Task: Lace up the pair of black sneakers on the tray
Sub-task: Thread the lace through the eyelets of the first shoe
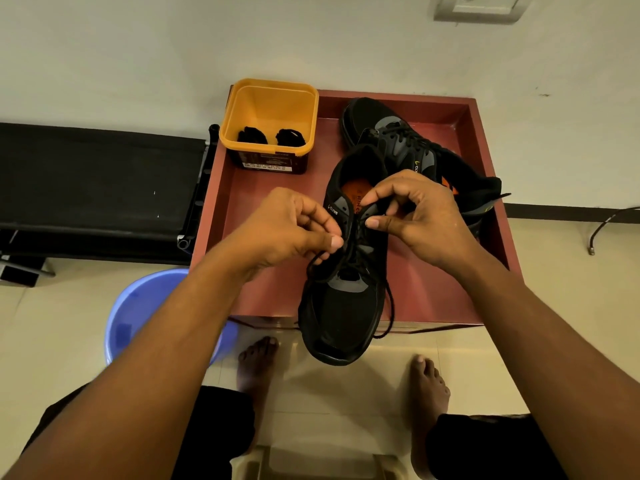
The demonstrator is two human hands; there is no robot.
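Pinched the black lace (392, 313) with left hand (287, 230) and right hand (422, 216) over the near sneaker (343, 306), toe overhanging the red tray (270, 202). Read "CLYMB" on its side. Found the second sneaker (398, 147) farther back beside a yellow tub (270, 98).

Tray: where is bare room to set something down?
Bare tray floor lies front-left, between the yellow tub and the near sneaker, and front-right, beside the right wall. The back is crowded: tub left, second sneaker right.
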